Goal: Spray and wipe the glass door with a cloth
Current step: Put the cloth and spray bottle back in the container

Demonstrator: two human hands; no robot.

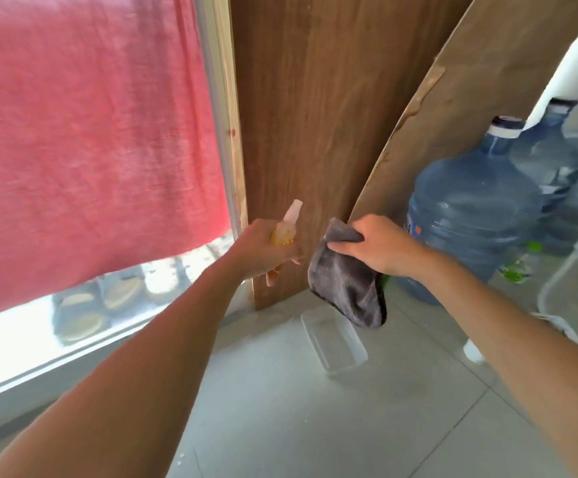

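Observation:
My left hand [263, 251] grips a small spray bottle [286, 229] of yellow liquid with a pale nozzle pointing up. My right hand [379, 244] pinches the top edge of a grey cloth [348, 288], which hangs down limp just right of the bottle. The glass door [39, 334] fills the left side. A red fabric [84, 139] hangs across most of its pane, and only a bright strip of glass shows below it. Both hands are held in front of a wooden panel [315, 115], to the right of the door frame.
A second brown board [470, 108] leans against the wooden panel. Large blue water jugs [470, 208] stand at the right. A clear plastic box [334, 341] lies on the grey tiled floor [349, 426] below the cloth. Sandals [84, 313] show through the glass.

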